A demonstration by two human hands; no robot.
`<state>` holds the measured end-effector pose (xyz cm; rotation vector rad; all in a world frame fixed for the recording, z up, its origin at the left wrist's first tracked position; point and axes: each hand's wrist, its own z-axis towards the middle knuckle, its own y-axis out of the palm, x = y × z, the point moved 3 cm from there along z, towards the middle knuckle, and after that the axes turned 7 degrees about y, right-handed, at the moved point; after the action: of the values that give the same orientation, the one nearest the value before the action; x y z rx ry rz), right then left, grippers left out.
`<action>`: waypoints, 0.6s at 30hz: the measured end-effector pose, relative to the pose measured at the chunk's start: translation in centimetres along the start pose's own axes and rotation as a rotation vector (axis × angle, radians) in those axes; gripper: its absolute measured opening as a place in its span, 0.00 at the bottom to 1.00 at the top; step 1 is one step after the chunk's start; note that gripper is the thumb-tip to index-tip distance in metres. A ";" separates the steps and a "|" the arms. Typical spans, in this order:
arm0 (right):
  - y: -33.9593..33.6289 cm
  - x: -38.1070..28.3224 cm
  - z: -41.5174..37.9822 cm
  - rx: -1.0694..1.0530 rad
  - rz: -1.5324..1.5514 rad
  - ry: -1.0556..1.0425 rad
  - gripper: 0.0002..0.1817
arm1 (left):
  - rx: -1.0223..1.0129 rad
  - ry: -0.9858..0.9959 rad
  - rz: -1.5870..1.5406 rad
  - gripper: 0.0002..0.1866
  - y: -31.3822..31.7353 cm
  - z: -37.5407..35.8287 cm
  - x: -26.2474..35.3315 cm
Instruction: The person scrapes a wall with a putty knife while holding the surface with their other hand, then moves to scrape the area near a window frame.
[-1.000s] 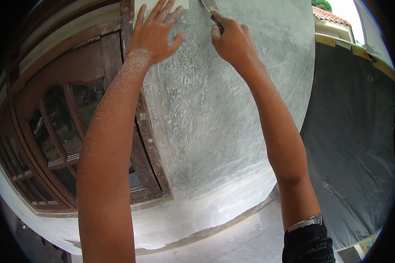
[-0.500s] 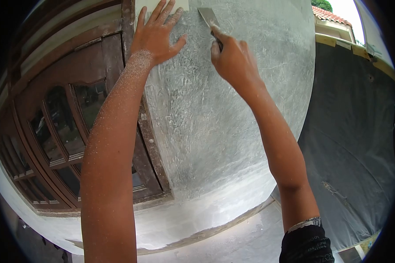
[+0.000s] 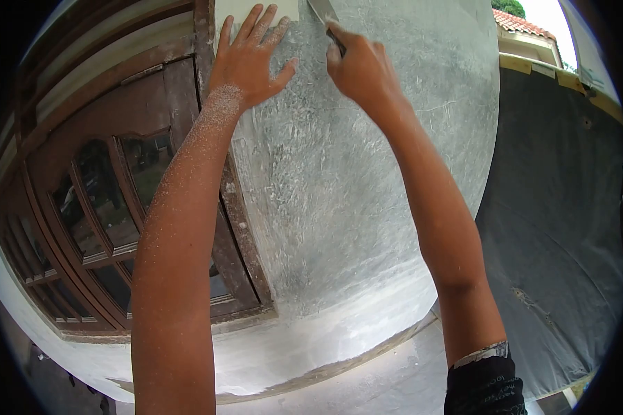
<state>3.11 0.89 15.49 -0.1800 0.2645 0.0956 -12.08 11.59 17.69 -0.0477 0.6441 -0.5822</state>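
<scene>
High on the rough grey wall (image 3: 325, 180), my left hand (image 3: 248, 66) lies flat with its fingers spread, the fingertips over a pale cream patch (image 3: 289, 10) at the top. White dust covers the wrist. To its right, my right hand (image 3: 363, 72) is wrapped round the handle of a scraper (image 3: 322, 10). The metal blade points up and left against the wall near the top edge of the view, its tip close to or past that edge.
A brown wooden door with glass panes (image 3: 107, 194) is on the left, its frame beside the wall. A dark sheet (image 3: 547, 207) hangs on the right. Behind it, at the upper right, is a tiled roof (image 3: 522, 24). Pale floor (image 3: 367, 384) shows below.
My right hand and the scraper have moved up and slightly left along the wall. My left hand remains flat in nearly the same place.
</scene>
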 end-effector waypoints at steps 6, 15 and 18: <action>-0.2 -0.5 -3.1 0.001 -0.023 0.028 0.25 | 0.030 -0.001 -0.013 0.45 0.7 0.1 -0.3; 0.4 -1.3 -1.5 0.084 -0.018 -0.029 0.25 | 0.019 -0.006 0.021 0.45 0.7 0.2 -0.3; 0.0 -1.8 -3.3 -0.018 -0.060 0.043 0.25 | 0.016 -0.005 0.005 0.44 -0.2 0.0 0.1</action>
<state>0.54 0.18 12.85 -0.2081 0.3004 0.0345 -12.12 11.38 17.66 -0.0326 0.6347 -0.5817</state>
